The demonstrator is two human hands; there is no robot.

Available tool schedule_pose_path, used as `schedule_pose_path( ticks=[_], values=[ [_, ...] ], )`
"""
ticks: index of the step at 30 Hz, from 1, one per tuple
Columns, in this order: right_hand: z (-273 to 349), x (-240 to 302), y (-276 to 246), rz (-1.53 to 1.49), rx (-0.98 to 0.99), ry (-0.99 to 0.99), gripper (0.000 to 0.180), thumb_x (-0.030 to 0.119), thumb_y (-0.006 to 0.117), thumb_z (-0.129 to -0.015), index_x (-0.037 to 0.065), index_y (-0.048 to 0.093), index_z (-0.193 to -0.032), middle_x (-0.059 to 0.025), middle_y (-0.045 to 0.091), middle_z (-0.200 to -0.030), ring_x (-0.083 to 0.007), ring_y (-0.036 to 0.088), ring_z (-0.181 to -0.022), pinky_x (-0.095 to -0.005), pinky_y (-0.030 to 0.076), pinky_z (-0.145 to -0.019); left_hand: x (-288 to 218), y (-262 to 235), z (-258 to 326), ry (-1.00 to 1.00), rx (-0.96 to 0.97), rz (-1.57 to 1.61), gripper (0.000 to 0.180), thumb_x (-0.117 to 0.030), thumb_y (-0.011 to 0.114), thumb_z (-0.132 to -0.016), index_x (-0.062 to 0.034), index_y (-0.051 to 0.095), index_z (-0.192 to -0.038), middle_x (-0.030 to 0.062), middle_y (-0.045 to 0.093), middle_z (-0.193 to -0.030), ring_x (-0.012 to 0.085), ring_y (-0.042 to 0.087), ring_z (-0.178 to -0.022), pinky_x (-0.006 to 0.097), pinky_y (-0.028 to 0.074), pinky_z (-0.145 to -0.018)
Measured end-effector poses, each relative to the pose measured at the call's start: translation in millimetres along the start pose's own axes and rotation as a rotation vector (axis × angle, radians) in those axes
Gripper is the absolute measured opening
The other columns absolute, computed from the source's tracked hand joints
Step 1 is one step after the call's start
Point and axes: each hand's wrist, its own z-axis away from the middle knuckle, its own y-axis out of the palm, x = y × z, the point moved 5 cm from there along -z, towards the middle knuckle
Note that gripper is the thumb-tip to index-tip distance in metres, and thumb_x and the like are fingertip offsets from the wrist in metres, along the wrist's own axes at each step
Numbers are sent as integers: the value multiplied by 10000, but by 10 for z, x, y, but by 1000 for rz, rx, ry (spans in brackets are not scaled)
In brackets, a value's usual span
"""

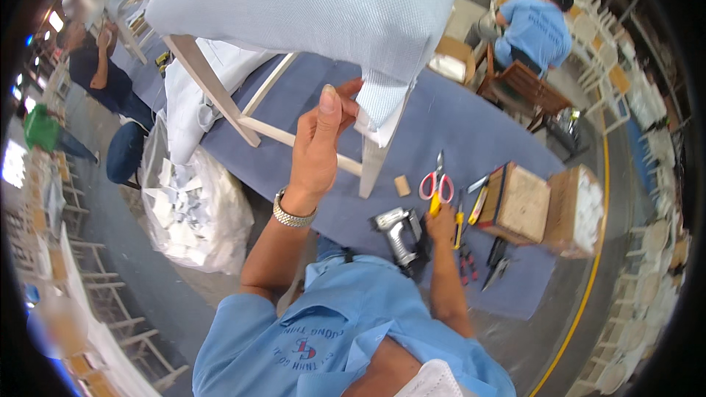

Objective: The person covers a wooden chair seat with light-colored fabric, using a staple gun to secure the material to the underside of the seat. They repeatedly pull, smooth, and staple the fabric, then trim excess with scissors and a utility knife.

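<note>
1. We see a chair (pixel 309 7) lying upside down on a blue table (pixel 456 125). Its seat has pale blue cloth on it, and its wooden legs stick out toward us.
2. The left hand (pixel 320 140) is up at the chair's seat corner. Its thumb and fingers are pinched on a loose flap of the cloth (pixel 379 99) right by a leg. There is a metal watch (pixel 293 213) on that wrist.
3. The right hand (pixel 441 224) lies low on the table, in front of the chair. It rests on a yellow tool (pixel 435 206), but we cannot tell how tightly it is closed.
4. Red scissors (pixel 435 182) lie just past that hand, between it and the chair.
5. A grey staple gun (pixel 401 231) sits just left of the right hand, nearer to us than the chair.
6. A small wood block (pixel 401 186) lies by the chair leg.
7. Two open wooden boxes (pixel 544 209) stand to the right of the chair, past the scissors.
8. A clear bag of white scraps (pixel 195 209) sits left of the chair, beside the table.
9. Another person in a blue shirt (pixel 535 26) sits far behind the chair.
</note>
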Motion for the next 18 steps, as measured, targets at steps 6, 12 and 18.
schedule_pose_path(
  ticks=[6, 12, 18],
  values=[
    [102, -322, -373, 102, 564, -34, 596, 253, 765, -704, 32, 573, -1223, -207, 705, -1021, -381, 676, -973, -465, 523, -840, -100, 224, -39, -6, 17, -146, 542, -414, 512, -1035, 104, 672, -1051, 145, 623, -1225, 136, 574, -1050, 302, 456, -905],
    [565, -214, -1666, -858, 740, 36, 500, 205, 660, -844, -1, 553, -1286, -110, 689, -974, -200, 668, -851, -340, 537, -747, -24, 317, -102, -21, 3, 73, 432, -343, 534, -1035, 56, 678, -1118, 91, 648, -1125, 109, 607, -895, 263, 477, -803],
    [425, 1398, -3483, -948, 578, -417, 520, 335, 604, -965, -32, 512, -1322, -65, 607, -810, -135, 580, -683, -262, 472, -626, 193, 443, -26, 180, -78, 190, 396, -306, 524, -1045, 55, 683, -1077, 59, 633, -1013, 91, 585, -854, 232, 462, -729]
  ],
)
